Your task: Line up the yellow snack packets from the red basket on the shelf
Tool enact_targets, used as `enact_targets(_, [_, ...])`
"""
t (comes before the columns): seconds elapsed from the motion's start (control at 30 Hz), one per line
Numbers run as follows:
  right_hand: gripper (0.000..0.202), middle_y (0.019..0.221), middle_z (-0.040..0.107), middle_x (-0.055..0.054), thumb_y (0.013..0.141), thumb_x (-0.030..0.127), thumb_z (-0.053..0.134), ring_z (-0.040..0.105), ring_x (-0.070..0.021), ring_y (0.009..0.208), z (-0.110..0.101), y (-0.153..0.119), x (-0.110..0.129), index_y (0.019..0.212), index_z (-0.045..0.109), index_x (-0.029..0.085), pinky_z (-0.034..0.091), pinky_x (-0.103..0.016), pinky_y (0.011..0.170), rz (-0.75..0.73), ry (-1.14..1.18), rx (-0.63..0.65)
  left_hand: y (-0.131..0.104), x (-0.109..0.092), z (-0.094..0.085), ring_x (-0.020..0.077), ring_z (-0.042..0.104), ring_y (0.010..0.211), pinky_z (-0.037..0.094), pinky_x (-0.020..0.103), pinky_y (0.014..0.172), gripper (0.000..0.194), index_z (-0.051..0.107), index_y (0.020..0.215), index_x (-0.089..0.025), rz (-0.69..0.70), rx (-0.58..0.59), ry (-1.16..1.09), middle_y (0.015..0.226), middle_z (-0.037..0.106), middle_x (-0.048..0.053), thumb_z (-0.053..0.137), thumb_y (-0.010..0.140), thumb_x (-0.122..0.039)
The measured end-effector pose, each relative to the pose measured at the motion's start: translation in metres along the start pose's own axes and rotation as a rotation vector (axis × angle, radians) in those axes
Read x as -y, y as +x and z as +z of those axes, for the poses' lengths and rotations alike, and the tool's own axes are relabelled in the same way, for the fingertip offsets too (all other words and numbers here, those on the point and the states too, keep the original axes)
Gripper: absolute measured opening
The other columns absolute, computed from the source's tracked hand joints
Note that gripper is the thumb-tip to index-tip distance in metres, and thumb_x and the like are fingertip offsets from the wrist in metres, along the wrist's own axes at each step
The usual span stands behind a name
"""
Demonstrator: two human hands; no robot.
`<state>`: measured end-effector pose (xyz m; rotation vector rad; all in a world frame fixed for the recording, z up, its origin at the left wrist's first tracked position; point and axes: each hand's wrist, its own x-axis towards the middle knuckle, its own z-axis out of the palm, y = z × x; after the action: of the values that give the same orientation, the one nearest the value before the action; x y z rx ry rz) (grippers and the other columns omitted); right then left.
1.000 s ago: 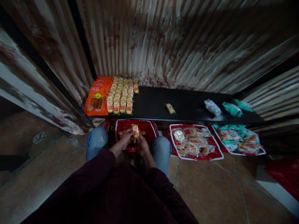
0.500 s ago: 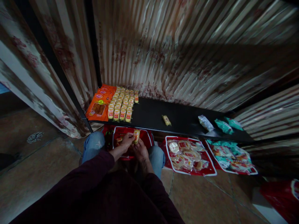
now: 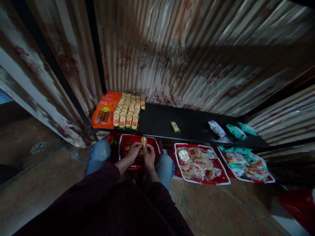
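Note:
A small wrapped snack cake (image 3: 144,141) stands upright over the red basket (image 3: 157,143) between my knees. My right hand (image 3: 149,156) pinches its lower end from the right. From the left, my left hand (image 3: 133,152) has its fingertips closed on the lower edge of the same wrapper. Rows of similar wrapped cakes (image 3: 128,121) stand on the black shelf (image 3: 157,116) just beyond the basket. The basket's contents are partly hidden by my hands and hard to make out.
Orange snack packs (image 3: 103,111) lie at the shelf's left end. Farther right on it are a single wrapped cake (image 3: 175,126), a whitish packet (image 3: 216,128) and two green packets (image 3: 236,131). Red baskets of round packaged goods (image 3: 197,160) and green-white packets (image 3: 248,165) stand to the right.
The snack cake has turned in my fingers, so its printed label no longer faces me and it looks narrower. My right hand has risen slightly.

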<state>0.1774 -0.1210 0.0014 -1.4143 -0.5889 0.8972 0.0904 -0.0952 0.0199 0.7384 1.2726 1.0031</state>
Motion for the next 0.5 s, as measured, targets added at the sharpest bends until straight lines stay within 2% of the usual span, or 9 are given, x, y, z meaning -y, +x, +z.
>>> enact_targets(0.1, [0.021,0.095,0.062,-0.003,0.066,0.027,0.068,0.053,-0.0186,0.098,-0.003,-0.001,0.007,0.086,0.064,0.023,0.039,-0.034,0.096,-0.198,-0.224,-0.013,-0.004,0.0,0.002,0.0142,0.061,0.077,0.045,0.024,0.072,0.004,0.064,0.072,-0.019,-0.043,0.044,-0.057,0.077,0.067,0.001,0.064,0.069,-0.021])
enact_targets(0.2, [0.027,0.105,0.062,-0.005,0.069,0.021,0.065,0.05,-0.0204,0.106,-0.002,-0.006,0.012,0.095,0.063,0.024,0.033,-0.037,0.103,-0.283,-0.351,0.004,-0.005,-0.001,0.004,0.0147,0.063,0.08,0.046,0.024,0.072,0.008,0.065,0.077,-0.021,-0.104,0.069,-0.102,0.081,0.069,0.001,0.063,0.069,-0.022])
enact_targets(0.33, [0.034,0.115,0.061,-0.007,0.074,0.021,0.059,0.047,-0.0221,0.113,0.002,-0.012,0.016,0.107,0.059,0.023,0.03,-0.04,0.106,-0.324,-0.416,0.034,-0.003,-0.002,0.006,0.0157,0.065,0.082,0.047,0.024,0.071,0.011,0.066,0.081,-0.021,-0.132,0.068,-0.117,0.083,0.07,0.001,0.065,0.07,-0.024])
enact_targets(0.5, [0.044,0.112,0.064,-0.005,0.075,0.019,0.056,0.047,-0.0203,0.115,0.005,-0.016,0.022,0.119,0.054,0.024,0.029,-0.04,0.107,-0.251,-0.389,0.056,-0.002,-0.002,0.007,0.0164,0.066,0.082,0.049,0.025,0.069,0.017,0.066,0.085,-0.019,-0.132,0.063,-0.15,0.087,0.071,0.004,0.067,0.07,-0.026])
